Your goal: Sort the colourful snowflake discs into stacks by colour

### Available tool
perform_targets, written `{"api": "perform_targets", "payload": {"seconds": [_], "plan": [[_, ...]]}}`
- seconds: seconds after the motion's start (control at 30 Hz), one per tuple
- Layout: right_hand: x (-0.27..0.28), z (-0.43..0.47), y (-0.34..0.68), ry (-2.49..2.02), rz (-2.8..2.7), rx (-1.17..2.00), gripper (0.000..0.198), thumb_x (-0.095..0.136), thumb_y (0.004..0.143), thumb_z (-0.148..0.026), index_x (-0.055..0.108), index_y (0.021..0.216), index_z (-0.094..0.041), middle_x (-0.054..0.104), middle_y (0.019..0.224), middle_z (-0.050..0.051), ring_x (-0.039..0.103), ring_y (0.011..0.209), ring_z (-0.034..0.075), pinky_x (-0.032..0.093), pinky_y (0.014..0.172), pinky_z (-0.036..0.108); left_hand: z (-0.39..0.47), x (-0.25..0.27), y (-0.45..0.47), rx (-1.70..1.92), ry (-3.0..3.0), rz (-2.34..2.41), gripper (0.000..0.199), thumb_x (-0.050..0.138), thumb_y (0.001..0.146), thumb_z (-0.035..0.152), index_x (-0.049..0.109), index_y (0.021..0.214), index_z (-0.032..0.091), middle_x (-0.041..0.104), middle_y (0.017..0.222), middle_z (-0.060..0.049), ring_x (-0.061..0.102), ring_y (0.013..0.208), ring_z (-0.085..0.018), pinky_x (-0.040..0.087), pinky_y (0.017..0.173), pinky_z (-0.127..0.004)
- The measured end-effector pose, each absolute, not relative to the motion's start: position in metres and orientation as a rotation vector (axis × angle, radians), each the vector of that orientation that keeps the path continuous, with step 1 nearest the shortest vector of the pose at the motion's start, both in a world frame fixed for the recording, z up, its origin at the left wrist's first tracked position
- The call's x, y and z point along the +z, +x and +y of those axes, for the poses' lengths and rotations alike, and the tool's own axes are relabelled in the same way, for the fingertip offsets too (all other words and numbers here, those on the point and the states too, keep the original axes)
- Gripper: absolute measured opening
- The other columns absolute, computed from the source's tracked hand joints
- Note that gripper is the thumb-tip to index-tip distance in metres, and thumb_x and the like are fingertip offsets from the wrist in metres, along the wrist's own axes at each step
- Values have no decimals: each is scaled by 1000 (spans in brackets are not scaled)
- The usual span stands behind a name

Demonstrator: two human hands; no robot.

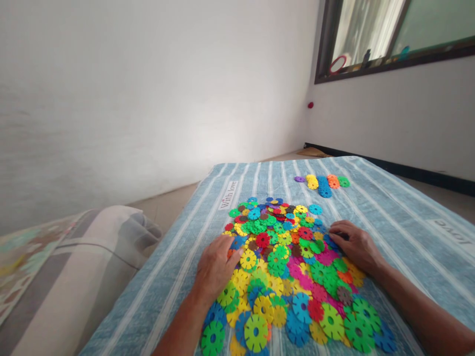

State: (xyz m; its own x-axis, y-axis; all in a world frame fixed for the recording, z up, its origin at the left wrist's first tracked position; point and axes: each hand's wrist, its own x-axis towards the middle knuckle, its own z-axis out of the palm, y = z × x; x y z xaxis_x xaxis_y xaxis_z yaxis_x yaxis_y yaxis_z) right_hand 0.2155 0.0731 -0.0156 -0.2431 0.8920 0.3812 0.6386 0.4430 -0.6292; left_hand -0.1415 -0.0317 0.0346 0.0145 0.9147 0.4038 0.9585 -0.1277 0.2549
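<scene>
A wide, loose pile of notched plastic discs (278,259) in many colours lies on the striped cloth. At the pile's left side rests my left hand (215,262), thumb apart from the fingers, beside a blue disc (237,242) and a yellow disc (248,258). Along the right edge, my right hand (354,243) has its fingers loosely bent and apart from the thumb, next to blue discs. Neither hand visibly holds a disc, though parts of the fingertips are hidden. Beyond the pile sits a small separate row of discs (324,187): purple, yellow, blue, orange and green.
The blue-and-white striped cloth (174,252) covers the table. A cushion-like striped fabric bundle (100,257) is on the left. White walls (148,99) stand behind, and a dark-framed window (371,71) at upper right has a small round mirror (338,64) on its sill.
</scene>
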Motion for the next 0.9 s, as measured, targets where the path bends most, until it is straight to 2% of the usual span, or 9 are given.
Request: {"api": "perform_targets", "payload": {"seconds": [0.3, 0.47, 0.67, 0.9], "plan": [[-13, 71, 215, -1287, -1973, 451, 19, 53, 79, -33, 67, 79, -21, 65, 99, 7, 61, 90, 23, 47, 84, 37, -47, 36, -95, -435, -2360, -1856, 45, 60, 81, 41, 56, 120, 17, 55, 129, -15, 49, 120, -30, 39, 98, -52], [-13, 69, 215, -1310, -1968, 437, 21, 52, 79, -35, 68, 78, -21, 65, 98, 6, 62, 90, 24, 48, 81, 36, -56, 40, -78, -395, -2478, -1792, 52, 64, 78, 44, 55, 120, 15, 55, 128, -17, 50, 118, -32, 40, 98, -53], [-16, 69, 216, -1327, -1966, 430, 24, 52, 78, -39, 68, 79, -22, 66, 98, 6, 63, 90, 24, 49, 81, 34, -63, 34, -69, -481, -2589, -1711, 55, 59, 78, 55, 56, 117, 16, 57, 125, -15, 50, 119, -32, 39, 100, -53], [-18, 70, 219, -1336, -1975, 412, 26, 52, 78, -41, 69, 78, -22, 66, 98, 6, 63, 90, 24, 48, 83, 38, -68, 33, -63, -526, -2641, -1708, 56, 61, 76, 55, 56, 117, 17, 57, 124, -14, 48, 119, -33, 39, 99, -53]]}}
